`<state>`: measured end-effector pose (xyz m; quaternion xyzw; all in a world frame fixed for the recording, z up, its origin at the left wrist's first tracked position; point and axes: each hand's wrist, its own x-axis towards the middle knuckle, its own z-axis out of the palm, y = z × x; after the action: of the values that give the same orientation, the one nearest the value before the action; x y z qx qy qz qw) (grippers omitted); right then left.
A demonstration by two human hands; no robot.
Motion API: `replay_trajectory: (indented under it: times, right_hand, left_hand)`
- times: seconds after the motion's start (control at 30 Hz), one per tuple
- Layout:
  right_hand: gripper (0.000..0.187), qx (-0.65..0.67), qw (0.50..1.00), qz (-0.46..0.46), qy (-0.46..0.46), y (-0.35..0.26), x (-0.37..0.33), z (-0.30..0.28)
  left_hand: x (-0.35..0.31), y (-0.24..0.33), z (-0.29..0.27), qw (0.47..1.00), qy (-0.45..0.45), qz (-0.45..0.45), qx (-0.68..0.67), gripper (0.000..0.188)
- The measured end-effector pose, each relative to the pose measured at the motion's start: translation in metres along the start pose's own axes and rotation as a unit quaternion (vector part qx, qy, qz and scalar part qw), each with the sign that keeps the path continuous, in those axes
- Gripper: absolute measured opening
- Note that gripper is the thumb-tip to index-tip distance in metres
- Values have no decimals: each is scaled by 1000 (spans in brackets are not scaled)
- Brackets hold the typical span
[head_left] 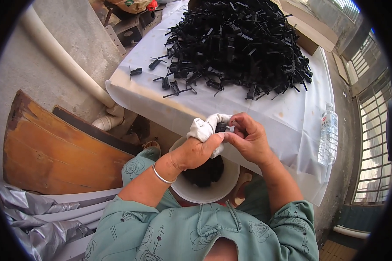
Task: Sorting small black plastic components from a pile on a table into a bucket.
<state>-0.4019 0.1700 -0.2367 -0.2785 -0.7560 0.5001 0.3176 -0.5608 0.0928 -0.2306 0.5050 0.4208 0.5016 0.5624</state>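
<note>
Just over the table's near edge, my two hands meet around a small black plastic part [221, 127]. My left hand [197, 150], its fingers wrapped in white cloth [200, 129], is closed on the part from the left. From the right, my right hand [249, 138] pinches with thumb and fingers at the part's right side, where a small pale bit shows; what exactly the fingertips hold is too small to make out. Below my hands, between my legs, stands a white bucket [234, 178] with dark pieces [207, 172] in it.
A large heap of black plastic parts [235, 48] covers the far side of the table [157, 102], with several loose ones at its left. A clear plastic bottle [328, 135] stands at the right edge. An orange-brown board [61, 148] leans at left, near a pipe [61, 54].
</note>
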Motion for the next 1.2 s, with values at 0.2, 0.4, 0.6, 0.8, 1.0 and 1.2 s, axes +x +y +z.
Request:
replay_trajectory:
  times: [0.2,0.4,0.6,0.8,1.0,1.2]
  right_hand:
    - [13,-31,997,-65,-40,1,0,-3]
    - [20,-74,992,-53,-82,-5,3,-3]
    - [24,-70,995,-12,-68,-6,1,11]
    - [23,-62,979,11,-191,-4,13,-20]
    - [35,-408,876,48,254,41,53,-61]
    - [36,-440,890,50,108,34,45,-34]
  left_hand:
    - [3,-3,2,998,51,14,23,27]
    - [4,-13,-2,993,55,61,90,26]
    - [-2,-8,3,959,66,99,258,24]
    - [-11,-1,-8,944,17,94,316,29]
    - [-3,-5,-16,882,-43,83,462,34]
    - [3,-17,-19,938,124,69,316,28]
